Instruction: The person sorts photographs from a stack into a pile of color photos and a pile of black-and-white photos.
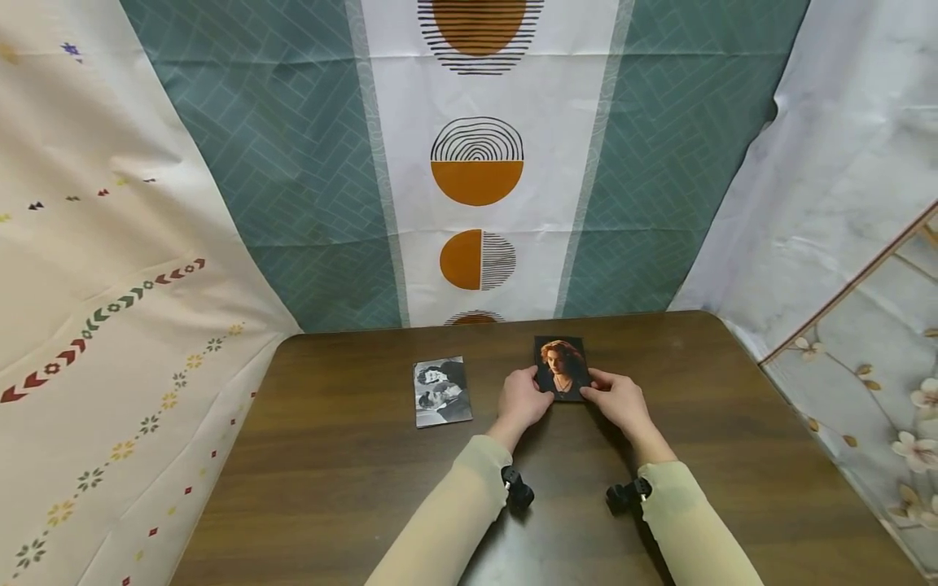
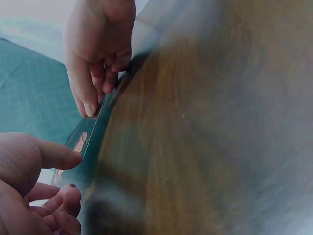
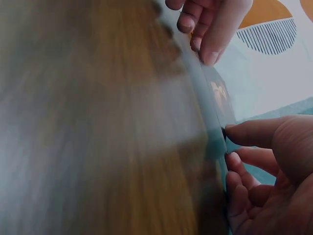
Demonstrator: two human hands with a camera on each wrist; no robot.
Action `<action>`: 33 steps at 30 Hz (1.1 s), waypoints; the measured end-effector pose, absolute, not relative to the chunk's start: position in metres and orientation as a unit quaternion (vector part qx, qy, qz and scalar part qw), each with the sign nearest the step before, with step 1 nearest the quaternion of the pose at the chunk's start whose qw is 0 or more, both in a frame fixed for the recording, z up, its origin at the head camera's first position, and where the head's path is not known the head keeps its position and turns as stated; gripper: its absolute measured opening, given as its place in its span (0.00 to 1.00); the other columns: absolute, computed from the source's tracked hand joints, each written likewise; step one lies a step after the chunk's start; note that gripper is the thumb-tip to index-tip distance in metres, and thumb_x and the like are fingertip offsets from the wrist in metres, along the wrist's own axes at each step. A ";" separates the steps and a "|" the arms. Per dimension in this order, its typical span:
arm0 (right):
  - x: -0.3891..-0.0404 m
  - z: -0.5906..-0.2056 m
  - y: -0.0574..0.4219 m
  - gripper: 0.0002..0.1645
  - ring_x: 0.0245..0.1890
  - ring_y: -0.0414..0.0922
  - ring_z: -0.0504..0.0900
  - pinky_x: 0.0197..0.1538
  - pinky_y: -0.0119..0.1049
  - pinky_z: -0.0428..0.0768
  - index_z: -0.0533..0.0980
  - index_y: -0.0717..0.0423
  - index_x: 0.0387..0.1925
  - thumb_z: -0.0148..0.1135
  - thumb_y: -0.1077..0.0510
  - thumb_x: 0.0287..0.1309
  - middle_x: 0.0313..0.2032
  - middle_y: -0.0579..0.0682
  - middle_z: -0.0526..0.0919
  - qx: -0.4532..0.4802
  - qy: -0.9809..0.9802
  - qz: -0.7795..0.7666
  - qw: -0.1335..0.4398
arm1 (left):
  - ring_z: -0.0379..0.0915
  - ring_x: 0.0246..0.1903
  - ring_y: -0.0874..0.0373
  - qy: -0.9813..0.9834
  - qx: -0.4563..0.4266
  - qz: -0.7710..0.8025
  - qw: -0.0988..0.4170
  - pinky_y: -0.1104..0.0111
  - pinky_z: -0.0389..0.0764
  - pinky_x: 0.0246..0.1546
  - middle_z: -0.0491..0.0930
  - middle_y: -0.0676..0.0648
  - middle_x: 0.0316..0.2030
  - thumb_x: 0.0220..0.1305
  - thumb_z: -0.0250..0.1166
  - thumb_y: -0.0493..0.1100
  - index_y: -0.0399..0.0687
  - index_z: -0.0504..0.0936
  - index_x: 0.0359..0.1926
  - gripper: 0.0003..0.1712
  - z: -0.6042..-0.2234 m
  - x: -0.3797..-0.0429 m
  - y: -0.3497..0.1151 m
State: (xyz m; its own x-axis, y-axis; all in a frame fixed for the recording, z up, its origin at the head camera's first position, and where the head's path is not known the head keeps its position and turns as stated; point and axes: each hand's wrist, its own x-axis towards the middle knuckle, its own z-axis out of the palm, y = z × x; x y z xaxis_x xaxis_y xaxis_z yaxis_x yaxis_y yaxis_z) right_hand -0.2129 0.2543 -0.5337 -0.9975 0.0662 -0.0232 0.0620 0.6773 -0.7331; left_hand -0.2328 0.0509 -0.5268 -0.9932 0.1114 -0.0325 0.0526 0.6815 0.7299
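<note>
A dark photo card [image 1: 561,366] printed with a portrait of a long-haired person lies near the far side of the table. My left hand [image 1: 523,400] pinches its left edge, thumb at the lower corner. On the opposite edge, my right hand [image 1: 620,402] grips it between thumb and fingers. Both wrist views show the card nearly edge-on, low over the wood, with the left hand [image 2: 41,181] and right hand [image 3: 274,171] at its two sides. To the left lies a black-and-white photo card [image 1: 443,392] of two people, apart from both hands.
The brown wooden table [image 1: 344,488] has rounded far corners. Behind it hangs a green and white patterned cloth [image 1: 308,163]. A cream cloth [image 1: 95,268] drapes along the left side, and a floral white one [image 1: 843,203] along the right.
</note>
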 end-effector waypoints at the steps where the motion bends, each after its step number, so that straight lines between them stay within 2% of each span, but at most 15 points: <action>1: -0.215 -0.535 0.252 0.33 0.58 0.63 0.82 0.62 0.62 0.76 0.76 0.62 0.72 0.69 0.53 0.71 0.52 0.62 0.87 -0.034 -0.915 0.402 0.004 | 0.84 0.44 0.52 0.917 0.039 0.394 0.037 0.58 0.84 0.44 0.87 0.46 0.43 0.63 0.76 0.45 0.41 0.80 0.71 0.37 -0.527 -0.234 0.050; 4: -0.221 -0.537 0.245 0.33 0.58 0.63 0.82 0.63 0.62 0.75 0.77 0.61 0.71 0.70 0.53 0.70 0.51 0.61 0.87 -0.037 -0.914 0.403 0.006 | 0.81 0.59 0.45 0.921 0.026 0.388 0.042 0.51 0.83 0.54 0.83 0.40 0.60 0.64 0.75 0.45 0.41 0.78 0.72 0.37 -0.527 -0.236 0.046; 6: -0.225 -0.539 0.240 0.33 0.58 0.63 0.82 0.64 0.62 0.75 0.77 0.61 0.71 0.70 0.53 0.70 0.51 0.60 0.88 -0.042 -0.914 0.402 0.008 | 0.78 0.63 0.41 0.921 0.022 0.385 0.045 0.48 0.81 0.58 0.80 0.37 0.64 0.65 0.75 0.46 0.40 0.78 0.73 0.37 -0.527 -0.237 0.045; 14: -0.244 -0.538 0.224 0.32 0.56 0.62 0.82 0.61 0.60 0.76 0.78 0.59 0.71 0.69 0.53 0.69 0.50 0.59 0.88 -0.056 -0.921 0.386 0.016 | 0.78 0.61 0.39 0.929 0.013 0.367 0.044 0.46 0.82 0.56 0.78 0.35 0.63 0.65 0.77 0.47 0.39 0.76 0.74 0.40 -0.527 -0.254 0.042; 22: -0.256 -0.536 0.213 0.31 0.49 0.57 0.83 0.52 0.54 0.77 0.79 0.55 0.70 0.68 0.50 0.69 0.48 0.55 0.87 -0.066 -0.927 0.369 0.017 | 0.79 0.59 0.39 0.930 -0.006 0.367 0.035 0.46 0.82 0.56 0.79 0.35 0.60 0.63 0.78 0.45 0.39 0.77 0.72 0.39 -0.529 -0.266 0.039; 27: -0.257 -0.537 0.214 0.32 0.52 0.59 0.83 0.54 0.56 0.77 0.79 0.53 0.71 0.68 0.49 0.69 0.50 0.56 0.87 -0.059 -0.934 0.353 0.009 | 0.80 0.58 0.39 0.934 -0.010 0.354 0.038 0.45 0.82 0.55 0.78 0.35 0.61 0.65 0.77 0.47 0.39 0.77 0.72 0.38 -0.532 -0.264 0.039; 33: -0.255 -0.536 0.216 0.32 0.54 0.61 0.84 0.55 0.59 0.78 0.78 0.52 0.72 0.67 0.49 0.71 0.53 0.58 0.88 -0.051 -0.937 0.344 0.008 | 0.81 0.55 0.39 0.934 -0.008 0.356 0.028 0.45 0.83 0.52 0.79 0.36 0.58 0.66 0.76 0.49 0.41 0.82 0.67 0.32 -0.536 -0.263 0.039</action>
